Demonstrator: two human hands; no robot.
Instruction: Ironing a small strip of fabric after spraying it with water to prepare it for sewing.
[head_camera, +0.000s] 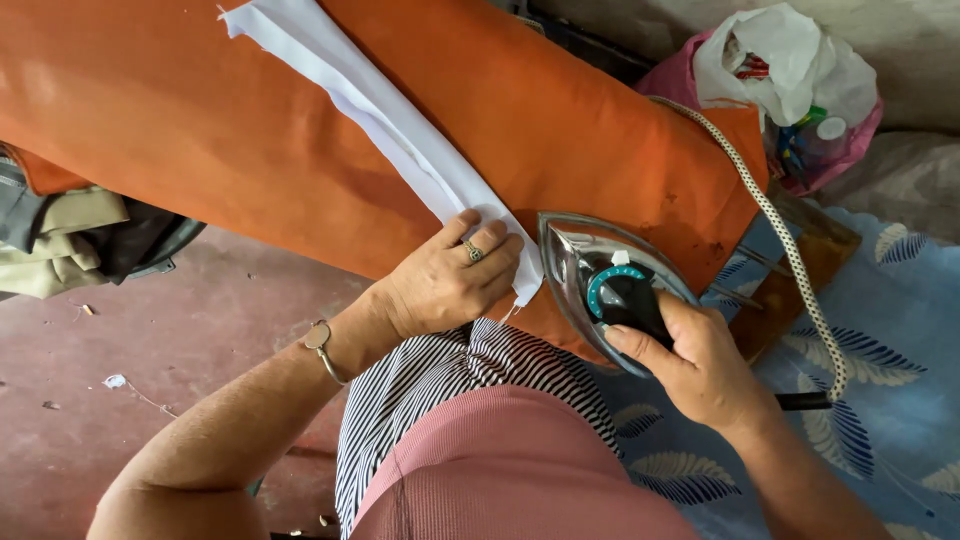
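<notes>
On the orange ironing board (250, 150) a long white fabric strip (400, 130) runs diagonally from the top left down to the near edge. We press its near end flat with our left hand (450, 280): fingers spread and lying on the cloth, not closed around anything. Ring on one finger, bangle on the wrist.

Our right hand (700, 365) is wrapped tight round the dark handle of the iron (600, 280), thumb beside the teal dial. The iron's shiny body sits on the board with its nose just beside the strip's near end and our left fingertips; whether the soleplate already overlaps the white cloth we cannot tell. Its braided cord (780, 230) trails off to the right, over the board's end.

Step in hand, as we judge it: pressing the folded strip, left hand holding the fold, iron about to run along it. A next move would call for sliding the iron up the strip while the left fingers back away from the hot edge and keep the fold aligned.

Around us: a pink bag with a white plastic bag (790, 70) top right, a blue leaf-print cloth (890, 350) at right, a clothes pile (80, 240) at left.
</notes>
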